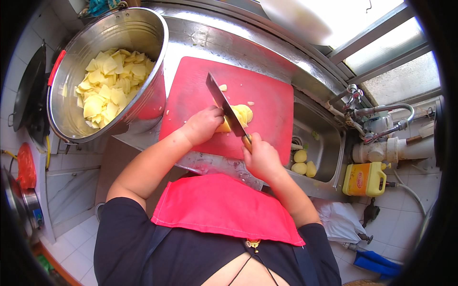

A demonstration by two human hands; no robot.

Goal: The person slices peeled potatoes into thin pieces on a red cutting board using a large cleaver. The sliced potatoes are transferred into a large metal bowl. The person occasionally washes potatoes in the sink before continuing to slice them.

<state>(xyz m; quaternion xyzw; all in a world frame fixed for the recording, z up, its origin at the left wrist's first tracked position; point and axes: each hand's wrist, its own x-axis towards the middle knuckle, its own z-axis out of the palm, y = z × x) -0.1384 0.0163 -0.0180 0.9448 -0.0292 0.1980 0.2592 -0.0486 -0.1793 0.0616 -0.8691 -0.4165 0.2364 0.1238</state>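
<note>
My right hand grips the wooden handle of a cleaver. Its dark blade slants across a peeled potato on the red cutting board. On the blade's left side, my left hand rests with curled fingers on the uncut part of the potato. Cut potato slices fan out to the right of the blade. A small potato piece lies above them, and a few scraps dot the board.
A large metal bucket holding many potato slices stands at the left. Right of the board is a steel sink with peeled potatoes inside. A faucet and a yellow jug are farther right.
</note>
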